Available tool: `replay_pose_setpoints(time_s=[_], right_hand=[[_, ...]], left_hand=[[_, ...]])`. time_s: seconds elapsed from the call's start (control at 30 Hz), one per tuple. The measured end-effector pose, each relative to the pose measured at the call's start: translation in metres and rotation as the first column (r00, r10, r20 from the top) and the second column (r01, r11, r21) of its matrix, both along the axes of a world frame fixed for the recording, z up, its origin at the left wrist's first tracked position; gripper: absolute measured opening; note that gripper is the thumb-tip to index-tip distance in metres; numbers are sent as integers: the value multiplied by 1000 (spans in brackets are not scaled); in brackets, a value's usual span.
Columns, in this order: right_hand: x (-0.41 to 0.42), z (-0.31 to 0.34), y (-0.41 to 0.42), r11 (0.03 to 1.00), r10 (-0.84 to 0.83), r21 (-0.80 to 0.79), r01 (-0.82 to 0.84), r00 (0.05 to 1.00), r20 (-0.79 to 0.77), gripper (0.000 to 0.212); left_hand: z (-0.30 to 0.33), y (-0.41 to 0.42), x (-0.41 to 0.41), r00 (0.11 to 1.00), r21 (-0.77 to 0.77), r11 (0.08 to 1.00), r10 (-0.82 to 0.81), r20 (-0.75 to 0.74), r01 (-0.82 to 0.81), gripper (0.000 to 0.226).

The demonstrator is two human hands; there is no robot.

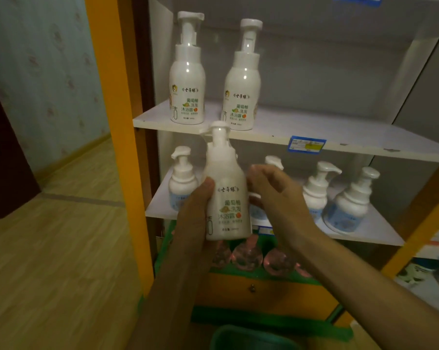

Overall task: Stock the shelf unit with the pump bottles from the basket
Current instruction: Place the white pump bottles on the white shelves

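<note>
1. Left hand (197, 210): fingers wrapped around the bottle (226, 193), thumb pressed on its front label.
2. Right hand (276, 195): fingers loosely spread, just beside the bottle's right side; contact unclear through blur.
3. Held upright before the shelves (314, 137), between upper and lower boards.
4. Basket (228, 337) rim seen below.

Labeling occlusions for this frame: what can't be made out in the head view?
- Basket: cut off by the bottom edge; contents unseen.
- Right hand: motion-blurred; contact with the held pump bottle unclear.
- Price tag: print too small.
- Pink bottles: tops hidden behind the left hand and the held bottle.
</note>
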State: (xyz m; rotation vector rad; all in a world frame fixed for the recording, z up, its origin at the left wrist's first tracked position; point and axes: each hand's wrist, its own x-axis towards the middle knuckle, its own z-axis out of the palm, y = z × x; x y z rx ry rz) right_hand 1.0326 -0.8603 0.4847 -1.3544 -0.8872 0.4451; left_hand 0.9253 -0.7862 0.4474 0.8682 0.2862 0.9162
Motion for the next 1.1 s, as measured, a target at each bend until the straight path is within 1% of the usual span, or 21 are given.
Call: replay_pose_setpoints(time_s=[0.07,0.1,0.17,0.23,0.3,0.4,0.43,0.5,0.6,0.77,0.87,0.97,1.03,1.07,1.1], right_hand=[[-4,-10,-5,999,25,-46,-27,999,-38,27],[-5,-14,-7,997,42,-55,-46,997,-70,27],[-5,-19,-10,994,94,-47,-102,984,-151,25],[-4,-21,-12,987,151,-30,-160,969,-195,24],[-3,-20,-14,983,175,-22,-182,966,-192,27],[-2,-18,-17,976,209,-29,-216,966,-153,49],[-1,-17,-18,972,227,-35,-233,965,-133,52],[1,-18,-20,964,258,-40,-263,961,-99,52],[4,-17,-22,963,267,-11,-270,958,-108,54],[7,-14,-26,979,203,33,-201,967,-152,57],[13,-12,-31,990,140,30,-137,977,-161,60],[17,-5,-36,998,58,50,-50,984,-169,78],[23,5,-37,997,-30,65,39,990,-138,85],[27,11,-37,994,-67,82,77,991,-120,81],[30,19,-36,989,-95,100,106,990,-107,72]], left_hand=[[3,-8,2,999,36,999,-15,-29,16,45],[2,-10,4,999,35,999,-27,-37,28,42],[0,-13,8,998,42,999,-16,-56,18,30],[1,-16,11,998,74,997,13,-60,-8,23],[0,-16,16,997,96,995,49,-64,-42,20],[-2,-16,22,994,147,985,97,-42,-90,13],[-3,-16,23,994,163,982,101,-40,-93,13],[-4,-15,25,996,171,982,87,-27,-82,13],[-4,-16,26,998,176,983,55,-17,-51,17],[-3,-18,29,999,195,981,-6,-34,13,18],[-4,-19,31,999,172,985,25,-40,-18,23],[-8,-15,32,981,85,991,115,-158,-103,14],[-7,-14,30,970,78,990,131,-207,-117,9],[-7,-14,29,966,91,989,136,-221,-118,10],[-6,-15,28,962,100,988,140,-233,-120,11]])
